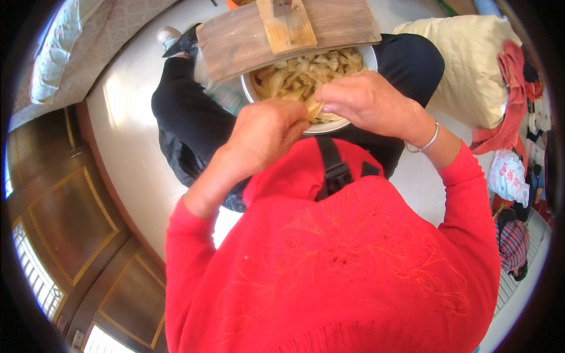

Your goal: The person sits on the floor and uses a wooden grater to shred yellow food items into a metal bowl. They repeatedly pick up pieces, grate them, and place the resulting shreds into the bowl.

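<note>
A white-rimmed basin (371, 59) rests between my legs, holding pale yellow-brown strips that look like pickled or wilted leaf vegetables (309, 70). Over its near edge, my left hand (269, 132) pinches one end of a yellowish leafy piece (314, 107). My right hand (366, 103), with a silver bangle on the wrist, has its fingers closed on the same piece from the other side. Across the basin's far part lies a wooden board (238, 46) with a lighter wood block (289, 26) fixed on it; a dark metal part is on the block.
To the right stands a large cream woven sack (459, 66) with a red cloth (507, 97) over its side. A white plastic bag (507, 176) lies beyond it, near a person in a plaid top (513, 242). Dark wooden panels (73, 225) line the left.
</note>
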`<state>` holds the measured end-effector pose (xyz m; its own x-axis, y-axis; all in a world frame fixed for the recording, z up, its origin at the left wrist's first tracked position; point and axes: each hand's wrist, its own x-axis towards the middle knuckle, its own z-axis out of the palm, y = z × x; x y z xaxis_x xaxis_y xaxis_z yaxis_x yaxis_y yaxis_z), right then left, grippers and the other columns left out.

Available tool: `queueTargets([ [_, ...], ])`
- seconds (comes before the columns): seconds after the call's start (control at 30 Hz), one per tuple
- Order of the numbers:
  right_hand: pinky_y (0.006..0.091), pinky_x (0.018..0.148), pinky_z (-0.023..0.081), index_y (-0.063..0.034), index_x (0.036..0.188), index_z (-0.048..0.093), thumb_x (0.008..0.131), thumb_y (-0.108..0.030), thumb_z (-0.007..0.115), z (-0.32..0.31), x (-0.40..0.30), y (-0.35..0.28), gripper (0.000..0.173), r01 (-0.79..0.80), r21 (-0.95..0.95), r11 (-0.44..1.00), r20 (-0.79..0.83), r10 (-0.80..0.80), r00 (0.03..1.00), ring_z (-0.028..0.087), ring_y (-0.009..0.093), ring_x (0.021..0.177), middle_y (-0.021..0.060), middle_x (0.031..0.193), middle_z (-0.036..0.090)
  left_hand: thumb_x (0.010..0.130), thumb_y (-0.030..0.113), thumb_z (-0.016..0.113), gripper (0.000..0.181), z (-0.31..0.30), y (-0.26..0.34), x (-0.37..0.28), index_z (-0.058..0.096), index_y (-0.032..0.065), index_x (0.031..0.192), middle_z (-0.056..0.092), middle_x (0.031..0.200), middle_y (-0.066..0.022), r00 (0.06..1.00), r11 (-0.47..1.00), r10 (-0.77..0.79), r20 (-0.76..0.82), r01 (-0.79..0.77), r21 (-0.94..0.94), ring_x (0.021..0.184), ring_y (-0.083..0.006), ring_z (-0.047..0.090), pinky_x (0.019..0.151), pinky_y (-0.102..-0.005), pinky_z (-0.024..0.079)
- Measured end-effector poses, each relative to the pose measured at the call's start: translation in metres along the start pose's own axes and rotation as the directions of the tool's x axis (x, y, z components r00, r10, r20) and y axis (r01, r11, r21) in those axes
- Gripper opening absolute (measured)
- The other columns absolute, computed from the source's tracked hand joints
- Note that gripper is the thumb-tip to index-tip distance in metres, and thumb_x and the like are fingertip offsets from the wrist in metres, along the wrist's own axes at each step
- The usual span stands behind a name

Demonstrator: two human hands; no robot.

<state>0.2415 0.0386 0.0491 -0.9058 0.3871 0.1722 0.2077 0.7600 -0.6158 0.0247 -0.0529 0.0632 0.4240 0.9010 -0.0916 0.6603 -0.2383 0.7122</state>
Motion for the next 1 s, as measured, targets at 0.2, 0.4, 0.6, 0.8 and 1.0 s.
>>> queueTargets([
  [0.2, 0.0409, 0.056, 0.046, -0.0109, 0.092, 0.055, 0.087, -0.016, 0.057, -0.018, -0.007, -0.013, 0.008, -0.043, 0.031, 0.999, 0.124, 0.039, 0.992, 0.059, 0.032, 0.065, 0.0108, 0.071, 0.056, 0.083, 0.01, 0.06, 0.008, -0.011, -0.004, -0.011, 0.058, 0.003, 0.087, 0.057, 0.079, -0.016, 0.999, 0.999, 0.042, 0.034, -0.043, 0.025, 0.079, -0.0379, 0.056, 0.067, -0.0437, 0.046],
  [0.4, 0.0309, 0.062, 0.046, -0.0049, 0.095, 0.059, 0.091, -0.015, 0.054, -0.027, 0.0, -0.012, 0.012, -0.419, 0.411, 0.81, 0.166, 0.386, 0.908, 0.055, 0.02, 0.065, 0.0066, 0.075, 0.058, 0.085, 0.008, 0.058, 0.011, -0.011, -0.013, 0.004, 0.059, 0.0029, 0.095, 0.055, 0.085, -0.0159, 0.99, 0.999, 0.035, -0.137, -0.039, -0.022, 0.085, -0.0371, 0.055, 0.071, -0.0422, 0.046],
  [0.6, 0.0227, 0.059, 0.043, -0.0023, 0.1, 0.059, 0.094, -0.011, 0.052, 0.016, 0.042, 0.054, 0.013, -0.36, 0.512, 0.78, -0.189, 0.511, 0.839, 0.048, 0.005, 0.064, -0.0024, 0.074, 0.054, 0.089, 0.016, 0.052, 0.018, -0.011, -0.07, 0.062, 0.06, 0.0028, 0.098, 0.061, 0.089, -0.0198, 0.936, 0.989, -0.15, -0.317, 0.147, -0.034, 0.089, -0.0394, 0.058, 0.075, -0.044, 0.046],
  [0.8, 0.0267, 0.065, 0.043, -0.0026, 0.1, 0.058, 0.093, -0.013, 0.051, 0.024, 0.066, 0.084, 0.015, -0.346, 0.484, 0.804, -0.288, 0.52, 0.804, 0.051, 0.011, 0.07, 0.003, 0.078, 0.055, 0.09, 0.017, 0.053, 0.022, -0.022, -0.095, 0.09, 0.061, 0.0007, 0.101, 0.063, 0.093, -0.0221, 0.915, 0.969, -0.238, -0.327, 0.204, -0.136, 0.093, -0.0367, 0.06, 0.079, -0.0405, 0.046],
  [1.0, 0.0322, 0.072, 0.046, -0.0012, 0.097, 0.058, 0.091, -0.015, 0.053, 0.025, 0.073, 0.086, 0.016, -0.374, 0.439, 0.817, -0.3, 0.526, 0.796, 0.057, 0.019, 0.077, 0.0113, 0.083, 0.06, 0.09, 0.02, 0.051, 0.023, -0.02, -0.113, 0.095, 0.062, 0.003, 0.101, 0.064, 0.092, -0.0213, 0.923, 0.971, -0.21, -0.323, 0.156, -0.183, 0.091, -0.0363, 0.06, 0.079, -0.0409, 0.046],
])
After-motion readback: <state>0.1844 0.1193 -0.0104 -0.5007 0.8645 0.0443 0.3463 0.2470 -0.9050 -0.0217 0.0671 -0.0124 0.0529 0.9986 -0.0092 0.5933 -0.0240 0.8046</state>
